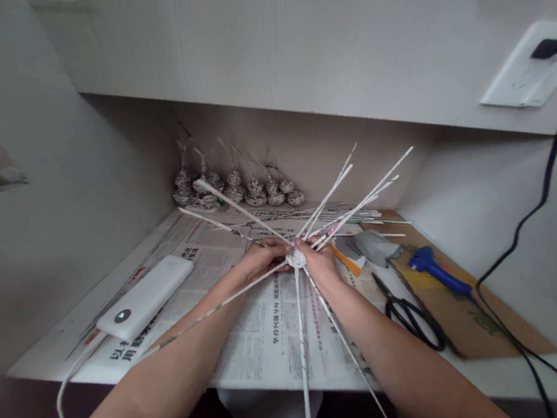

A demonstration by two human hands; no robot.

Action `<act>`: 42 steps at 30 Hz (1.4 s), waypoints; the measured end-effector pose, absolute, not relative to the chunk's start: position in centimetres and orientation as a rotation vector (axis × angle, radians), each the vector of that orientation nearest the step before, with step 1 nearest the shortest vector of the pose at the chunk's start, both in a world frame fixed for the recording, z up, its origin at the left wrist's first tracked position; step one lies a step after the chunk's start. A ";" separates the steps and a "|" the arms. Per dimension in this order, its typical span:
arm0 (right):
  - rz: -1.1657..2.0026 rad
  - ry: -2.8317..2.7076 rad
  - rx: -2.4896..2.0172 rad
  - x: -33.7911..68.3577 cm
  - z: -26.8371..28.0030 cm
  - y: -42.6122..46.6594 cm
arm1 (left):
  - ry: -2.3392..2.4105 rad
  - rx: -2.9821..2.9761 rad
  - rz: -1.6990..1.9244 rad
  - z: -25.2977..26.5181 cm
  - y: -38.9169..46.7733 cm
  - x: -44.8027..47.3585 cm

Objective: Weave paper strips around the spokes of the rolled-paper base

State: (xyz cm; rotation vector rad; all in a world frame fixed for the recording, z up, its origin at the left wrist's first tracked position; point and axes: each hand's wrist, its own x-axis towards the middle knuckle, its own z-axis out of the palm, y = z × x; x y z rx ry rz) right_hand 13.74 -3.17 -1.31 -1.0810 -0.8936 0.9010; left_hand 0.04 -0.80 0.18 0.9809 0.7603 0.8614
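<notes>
Over the worktop (41, 360), my left hand (264, 257) and right hand (319, 263) grip the small woven paper hub (295, 259) from both sides, fingers (275, 241) closed on it; a light, even pinch should hold the paper strips (302, 347) fanned without crushing it.

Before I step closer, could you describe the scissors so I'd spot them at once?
On the white table, find the brown cardboard at the right. The scissors lie by its left edge, beside the right forearm. Black and looped at one end, they differ from the blue tool nearby.
</notes>
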 end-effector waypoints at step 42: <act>0.799 -1.135 -1.244 13.9 -1.4 -3.7 | 0.941 0.951 0.970 0.7 -0.1 -1.2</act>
